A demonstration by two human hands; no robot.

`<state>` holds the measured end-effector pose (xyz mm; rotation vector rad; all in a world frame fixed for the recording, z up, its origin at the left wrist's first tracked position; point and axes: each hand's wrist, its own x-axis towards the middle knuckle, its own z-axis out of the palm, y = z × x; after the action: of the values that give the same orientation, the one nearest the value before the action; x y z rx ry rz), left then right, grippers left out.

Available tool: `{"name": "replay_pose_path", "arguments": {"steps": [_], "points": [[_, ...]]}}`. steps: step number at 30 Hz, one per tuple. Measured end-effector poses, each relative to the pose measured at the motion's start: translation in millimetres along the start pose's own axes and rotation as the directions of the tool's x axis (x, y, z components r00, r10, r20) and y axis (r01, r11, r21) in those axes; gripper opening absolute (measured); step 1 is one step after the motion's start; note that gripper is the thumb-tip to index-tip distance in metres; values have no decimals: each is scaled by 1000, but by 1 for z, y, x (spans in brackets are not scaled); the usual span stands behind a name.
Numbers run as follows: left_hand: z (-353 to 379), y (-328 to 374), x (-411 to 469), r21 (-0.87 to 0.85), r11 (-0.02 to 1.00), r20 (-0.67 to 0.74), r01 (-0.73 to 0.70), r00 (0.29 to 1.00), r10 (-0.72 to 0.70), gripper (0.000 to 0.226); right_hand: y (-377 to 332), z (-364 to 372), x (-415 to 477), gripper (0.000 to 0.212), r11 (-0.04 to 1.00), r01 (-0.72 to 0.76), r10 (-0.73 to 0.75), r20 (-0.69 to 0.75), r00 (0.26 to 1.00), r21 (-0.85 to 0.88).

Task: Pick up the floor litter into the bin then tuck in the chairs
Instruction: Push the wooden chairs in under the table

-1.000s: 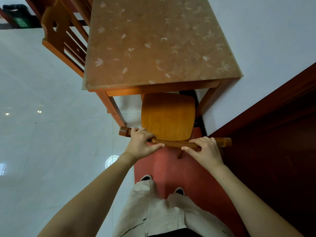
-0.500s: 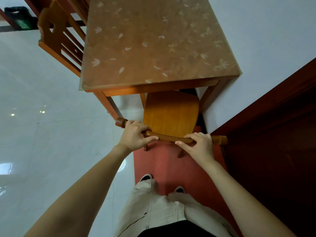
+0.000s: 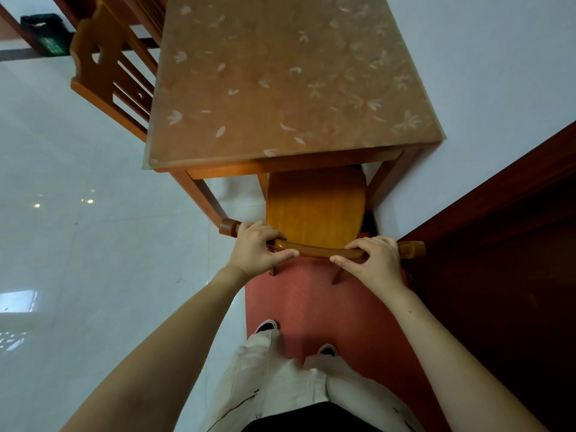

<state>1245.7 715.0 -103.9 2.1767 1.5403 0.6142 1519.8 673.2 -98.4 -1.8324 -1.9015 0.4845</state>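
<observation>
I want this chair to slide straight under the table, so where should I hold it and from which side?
Hold the curved top rail of the chair's back, from behind, one hand near each end. It is a rounded bar, and the seat already points under the table. The left hand and right hand grip there.

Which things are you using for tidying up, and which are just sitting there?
For the job:
chair, held by left hand and right hand
table
second chair
bin

Just there:
red mat
wooden panel
wall
</observation>
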Motion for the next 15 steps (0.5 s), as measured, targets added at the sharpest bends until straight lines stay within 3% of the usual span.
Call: {"name": "replay_pose_path", "arguments": {"steps": [15], "points": [[36, 49, 31, 4, 997, -65, 80, 995, -80, 63, 57, -41, 46, 51, 996, 73, -77, 81, 994, 55]]}}
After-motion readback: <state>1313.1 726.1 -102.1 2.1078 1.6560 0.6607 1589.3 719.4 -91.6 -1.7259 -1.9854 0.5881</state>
